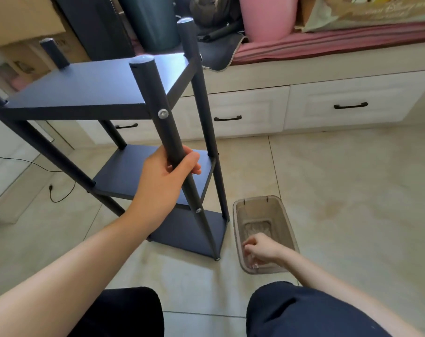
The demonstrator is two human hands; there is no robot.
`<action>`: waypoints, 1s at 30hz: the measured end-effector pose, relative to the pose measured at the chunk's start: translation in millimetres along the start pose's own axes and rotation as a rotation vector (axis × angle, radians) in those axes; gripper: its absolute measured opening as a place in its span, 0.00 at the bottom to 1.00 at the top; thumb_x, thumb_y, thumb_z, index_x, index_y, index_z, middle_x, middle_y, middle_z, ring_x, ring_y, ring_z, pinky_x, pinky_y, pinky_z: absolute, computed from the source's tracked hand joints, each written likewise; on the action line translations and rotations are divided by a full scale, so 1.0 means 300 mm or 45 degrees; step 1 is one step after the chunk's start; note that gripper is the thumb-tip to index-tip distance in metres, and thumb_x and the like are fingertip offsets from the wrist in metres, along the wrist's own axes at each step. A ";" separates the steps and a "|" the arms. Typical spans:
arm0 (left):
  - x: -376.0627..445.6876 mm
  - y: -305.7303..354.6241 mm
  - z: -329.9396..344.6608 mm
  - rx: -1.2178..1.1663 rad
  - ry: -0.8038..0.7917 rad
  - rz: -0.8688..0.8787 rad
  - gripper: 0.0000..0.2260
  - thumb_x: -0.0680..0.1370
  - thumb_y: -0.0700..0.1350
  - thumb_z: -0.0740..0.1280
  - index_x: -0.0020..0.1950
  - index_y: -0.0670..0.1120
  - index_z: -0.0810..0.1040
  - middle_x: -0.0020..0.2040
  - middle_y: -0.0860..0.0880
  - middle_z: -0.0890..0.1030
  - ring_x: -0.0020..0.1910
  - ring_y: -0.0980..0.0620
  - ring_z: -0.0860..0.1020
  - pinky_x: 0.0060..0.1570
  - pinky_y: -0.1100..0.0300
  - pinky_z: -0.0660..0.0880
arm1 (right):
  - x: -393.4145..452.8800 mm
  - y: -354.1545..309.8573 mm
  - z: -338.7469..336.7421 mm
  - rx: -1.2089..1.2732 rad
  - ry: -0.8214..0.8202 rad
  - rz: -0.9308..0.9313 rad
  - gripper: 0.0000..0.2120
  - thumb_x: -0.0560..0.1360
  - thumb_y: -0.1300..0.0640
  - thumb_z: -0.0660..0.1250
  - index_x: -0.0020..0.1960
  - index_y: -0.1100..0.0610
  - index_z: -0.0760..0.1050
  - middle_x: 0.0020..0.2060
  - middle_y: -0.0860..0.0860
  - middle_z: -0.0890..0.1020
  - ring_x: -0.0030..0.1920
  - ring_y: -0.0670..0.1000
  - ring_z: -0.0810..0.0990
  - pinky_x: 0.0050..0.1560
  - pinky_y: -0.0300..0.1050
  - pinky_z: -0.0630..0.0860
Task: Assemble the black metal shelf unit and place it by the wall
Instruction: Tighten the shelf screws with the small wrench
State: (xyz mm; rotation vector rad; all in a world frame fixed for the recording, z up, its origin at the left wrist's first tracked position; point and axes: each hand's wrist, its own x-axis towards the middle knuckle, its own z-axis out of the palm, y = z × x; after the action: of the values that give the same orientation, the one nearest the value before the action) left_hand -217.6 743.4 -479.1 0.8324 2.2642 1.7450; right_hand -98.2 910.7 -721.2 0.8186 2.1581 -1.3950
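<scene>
The black metal shelf unit (89, 93) stands upright on the tiled floor, with three flat shelves bolted to round black posts. My left hand (167, 171) grips the near right post (158, 100) between the top and middle shelves. Silver bolt heads show on that post. My right hand (260, 249) reaches into a clear plastic bin (238, 229) on the floor to the right of the shelf's base, its fingers curled; whether they pinch something small is unclear.
White cabinets with black drawer handles (350, 105) run along the back, topped by a striped cushion, a pink bucket (267, 18) and bags. A black cable (58, 193) lies on the floor at left. Cardboard boxes stand behind the shelf. My knees are at the bottom.
</scene>
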 end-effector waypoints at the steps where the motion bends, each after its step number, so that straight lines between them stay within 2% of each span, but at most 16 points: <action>1: 0.001 -0.001 0.002 0.013 -0.008 0.002 0.03 0.81 0.45 0.68 0.50 0.47 0.78 0.40 0.50 0.85 0.45 0.54 0.85 0.48 0.72 0.76 | 0.005 -0.007 0.002 0.060 -0.010 0.012 0.13 0.80 0.63 0.58 0.59 0.64 0.77 0.46 0.58 0.83 0.39 0.54 0.82 0.36 0.43 0.76; 3: 0.002 0.000 0.001 0.041 -0.035 0.004 0.03 0.82 0.46 0.67 0.51 0.47 0.78 0.40 0.51 0.86 0.46 0.55 0.85 0.48 0.72 0.76 | 0.029 -0.003 -0.001 0.061 0.027 0.045 0.14 0.80 0.64 0.59 0.63 0.63 0.76 0.51 0.58 0.83 0.40 0.52 0.80 0.38 0.43 0.77; 6: -0.001 0.002 -0.006 0.058 -0.057 0.001 0.02 0.82 0.45 0.67 0.50 0.47 0.77 0.41 0.51 0.86 0.46 0.55 0.85 0.48 0.73 0.75 | 0.071 0.036 -0.017 -0.106 0.141 0.151 0.12 0.79 0.65 0.58 0.58 0.69 0.77 0.53 0.62 0.83 0.48 0.58 0.83 0.46 0.49 0.80; 9: -0.006 0.003 -0.007 0.088 -0.079 -0.020 0.01 0.82 0.43 0.67 0.50 0.47 0.77 0.42 0.50 0.86 0.47 0.55 0.85 0.49 0.72 0.76 | 0.091 0.068 -0.030 -0.214 0.155 0.242 0.08 0.79 0.67 0.58 0.54 0.67 0.74 0.54 0.63 0.82 0.51 0.60 0.84 0.40 0.46 0.78; 11: 0.001 0.007 -0.017 0.132 -0.140 -0.065 0.02 0.81 0.44 0.68 0.52 0.45 0.78 0.43 0.51 0.86 0.48 0.56 0.85 0.48 0.70 0.77 | 0.119 0.087 -0.023 -0.284 0.161 0.296 0.11 0.79 0.68 0.58 0.59 0.67 0.72 0.57 0.62 0.80 0.50 0.57 0.82 0.37 0.42 0.75; 12: 0.006 0.011 -0.026 0.163 -0.191 -0.091 0.04 0.80 0.45 0.69 0.53 0.46 0.78 0.44 0.52 0.87 0.49 0.57 0.85 0.50 0.67 0.77 | 0.131 0.090 -0.011 -0.330 0.148 0.317 0.13 0.79 0.69 0.58 0.62 0.68 0.71 0.58 0.62 0.80 0.50 0.57 0.81 0.39 0.42 0.76; 14: 0.013 0.017 -0.044 0.222 -0.275 -0.115 0.10 0.75 0.54 0.72 0.52 0.51 0.80 0.46 0.53 0.87 0.52 0.57 0.84 0.56 0.58 0.77 | 0.160 0.100 0.021 -0.389 0.090 0.301 0.12 0.79 0.69 0.59 0.61 0.67 0.72 0.57 0.62 0.80 0.49 0.58 0.83 0.43 0.45 0.79; 16: 0.015 0.018 -0.053 0.272 -0.308 -0.119 0.14 0.69 0.61 0.70 0.50 0.55 0.80 0.47 0.54 0.87 0.54 0.55 0.84 0.60 0.52 0.76 | 0.180 0.108 0.041 -0.470 0.113 0.264 0.12 0.79 0.69 0.57 0.60 0.66 0.73 0.57 0.61 0.80 0.47 0.57 0.80 0.43 0.46 0.77; 18: 0.014 0.011 -0.050 0.307 -0.316 -0.131 0.12 0.70 0.59 0.72 0.50 0.56 0.80 0.47 0.54 0.87 0.54 0.55 0.84 0.62 0.49 0.76 | 0.199 0.121 0.053 -0.616 0.198 0.265 0.16 0.77 0.72 0.57 0.61 0.64 0.76 0.56 0.58 0.80 0.51 0.56 0.80 0.44 0.44 0.73; 22: 0.011 -0.001 -0.042 0.354 -0.333 -0.156 0.11 0.72 0.57 0.74 0.52 0.55 0.80 0.47 0.53 0.87 0.53 0.56 0.84 0.62 0.50 0.77 | 0.226 0.173 0.101 -1.031 0.195 0.244 0.19 0.76 0.72 0.60 0.63 0.61 0.77 0.57 0.54 0.81 0.57 0.57 0.80 0.51 0.44 0.77; 26: 0.015 0.006 -0.045 0.340 -0.325 -0.148 0.09 0.74 0.54 0.72 0.52 0.54 0.80 0.46 0.53 0.87 0.52 0.57 0.84 0.61 0.53 0.76 | 0.267 0.173 0.078 -1.081 0.212 0.230 0.18 0.77 0.72 0.60 0.64 0.61 0.77 0.58 0.53 0.81 0.56 0.55 0.81 0.55 0.47 0.79; 30: 0.014 0.005 -0.041 0.365 -0.327 -0.150 0.05 0.78 0.49 0.70 0.53 0.53 0.79 0.45 0.54 0.87 0.52 0.58 0.84 0.59 0.54 0.77 | 0.278 0.184 0.080 -1.080 0.211 0.213 0.19 0.77 0.72 0.60 0.65 0.61 0.76 0.58 0.54 0.81 0.56 0.55 0.81 0.52 0.46 0.78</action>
State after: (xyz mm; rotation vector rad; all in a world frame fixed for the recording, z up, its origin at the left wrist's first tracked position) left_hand -226.2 735.6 -473.2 0.8933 2.3609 1.2039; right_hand -120.1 926.2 -820.5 0.7464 2.4086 -0.2506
